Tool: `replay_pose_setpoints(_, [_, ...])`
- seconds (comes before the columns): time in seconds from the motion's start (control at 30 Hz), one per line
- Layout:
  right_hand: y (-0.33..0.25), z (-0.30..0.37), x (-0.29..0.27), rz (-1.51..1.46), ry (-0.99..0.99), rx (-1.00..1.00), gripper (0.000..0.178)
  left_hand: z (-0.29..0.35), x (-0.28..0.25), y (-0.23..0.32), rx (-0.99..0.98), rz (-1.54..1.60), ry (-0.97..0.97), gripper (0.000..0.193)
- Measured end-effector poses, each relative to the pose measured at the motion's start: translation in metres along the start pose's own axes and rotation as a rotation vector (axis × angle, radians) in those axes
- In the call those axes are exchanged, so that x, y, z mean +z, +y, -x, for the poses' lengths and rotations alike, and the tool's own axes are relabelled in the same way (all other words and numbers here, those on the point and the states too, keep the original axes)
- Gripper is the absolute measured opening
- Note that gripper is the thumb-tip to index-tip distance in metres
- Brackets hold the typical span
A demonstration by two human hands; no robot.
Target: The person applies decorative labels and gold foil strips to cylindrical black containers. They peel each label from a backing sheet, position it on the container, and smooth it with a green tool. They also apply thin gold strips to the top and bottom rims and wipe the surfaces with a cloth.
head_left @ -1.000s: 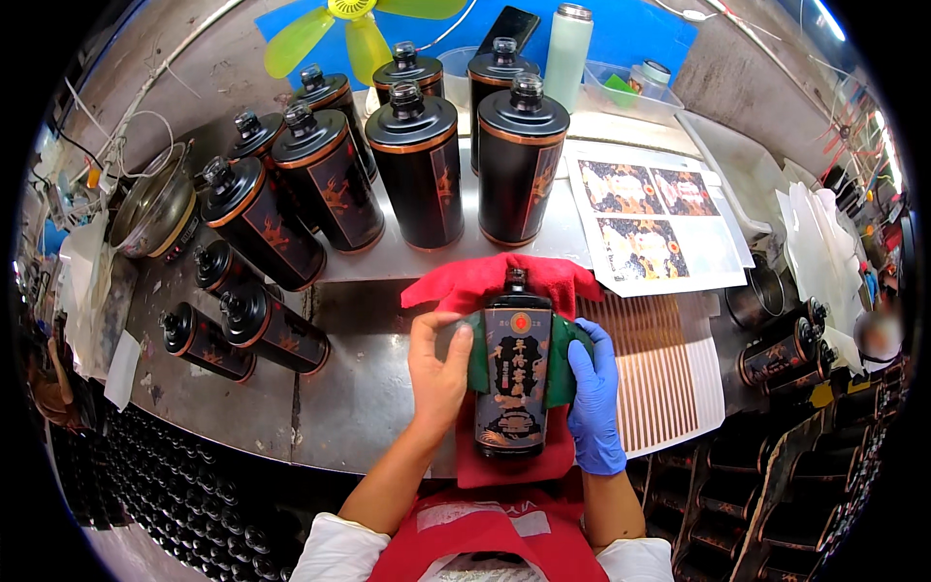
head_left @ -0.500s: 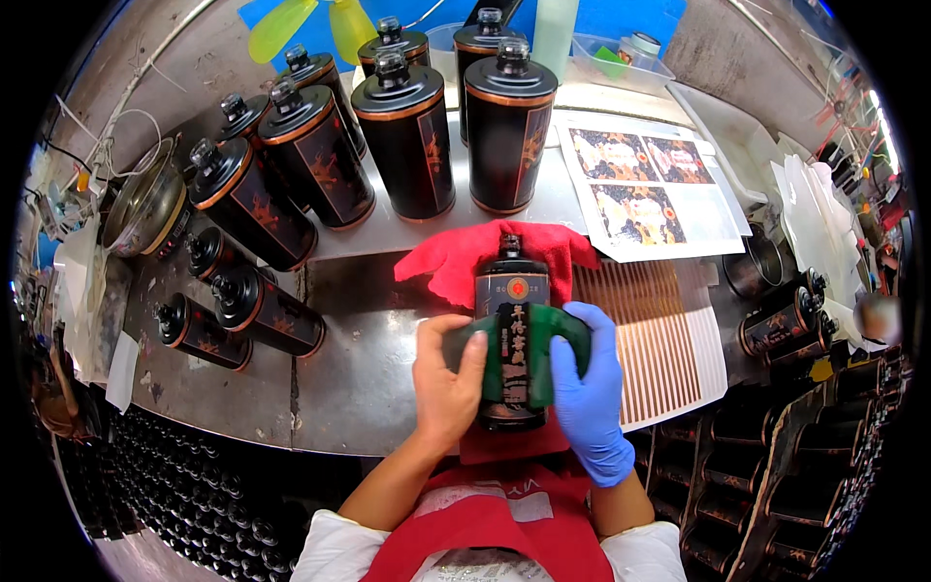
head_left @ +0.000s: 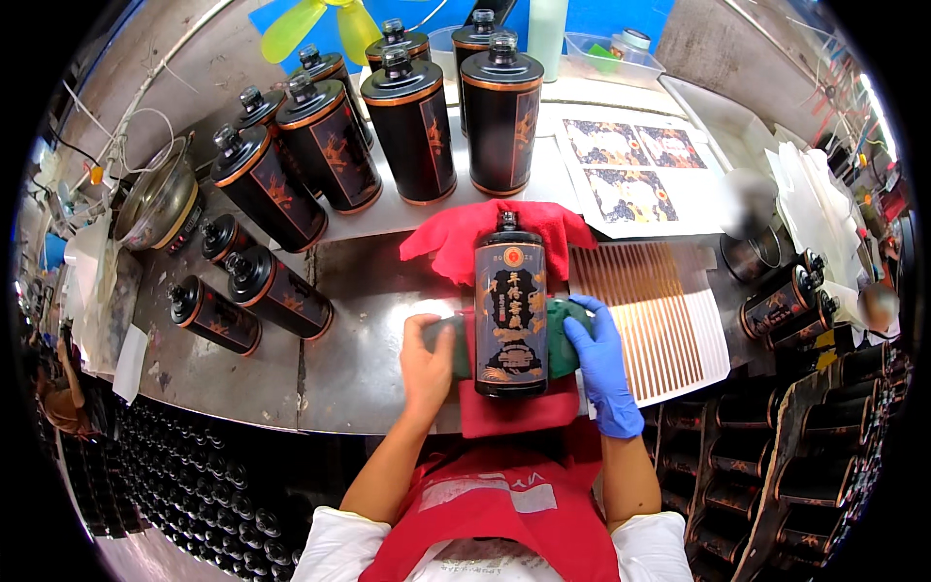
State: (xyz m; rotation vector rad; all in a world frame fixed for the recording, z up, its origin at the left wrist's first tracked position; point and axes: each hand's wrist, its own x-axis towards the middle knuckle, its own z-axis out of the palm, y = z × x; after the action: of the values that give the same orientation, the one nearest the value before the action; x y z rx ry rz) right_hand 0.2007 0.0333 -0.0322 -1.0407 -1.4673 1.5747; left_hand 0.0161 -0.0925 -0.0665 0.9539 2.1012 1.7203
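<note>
A black bottle [head_left: 511, 315] with a patterned front label and a round emblem lies face up on red cloth, its neck pointing away from me. My bare left hand [head_left: 427, 364] pinches the left end of a dark green flexible strip [head_left: 562, 338], left of the bottle. On the other side, my right hand [head_left: 603, 373], in a blue glove, grips the strip's right end. The strip's middle is hidden behind the bottle. A bright red towel [head_left: 441, 238] is bunched under the bottle's neck, and a darker red pad [head_left: 519, 412] shows below its base.
Several large black bottles [head_left: 407, 126] stand at the back left, with smaller ones [head_left: 286, 296] nearer. Printed label sheets [head_left: 621, 175] lie at the back right, above a sheet of copper-coloured strips [head_left: 640, 320]. A metal bowl [head_left: 155, 209] sits far left; racks of bottles [head_left: 824, 427] stand lower right.
The green strip, before across the bottle's front between my hands, now passes behind the bottle. My hands have moved apart, and the label is uncovered.
</note>
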Motion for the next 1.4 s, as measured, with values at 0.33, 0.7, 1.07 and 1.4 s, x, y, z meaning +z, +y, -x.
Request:
replay_pose_setpoints(0.33, [-0.064, 0.033, 0.048, 0.369, 0.1, -0.388, 0.032, 0.012, 0.014, 0.068, 0.052, 0.231, -0.01, 0.022])
replay_pose_setpoints(0.7, [0.01, 0.009, 0.016, -0.247, 0.058, -0.065, 0.033, 0.008, 0.012, 0.011, -0.001, 0.148, 0.026, 0.021])
replay_pose_setpoints(1.07, [-0.035, 0.015, -0.002, 0.055, -0.185, -0.618, 0.022, 0.015, -0.024, 0.008, -0.008, -0.419, -0.02, 0.023])
replay_pose_setpoints(1.4, [-0.042, -0.041, -0.004, -0.209, -0.209, -0.124, 0.025, 0.02, -0.036, 0.018, 0.134, -0.629, -0.28, 0.046])
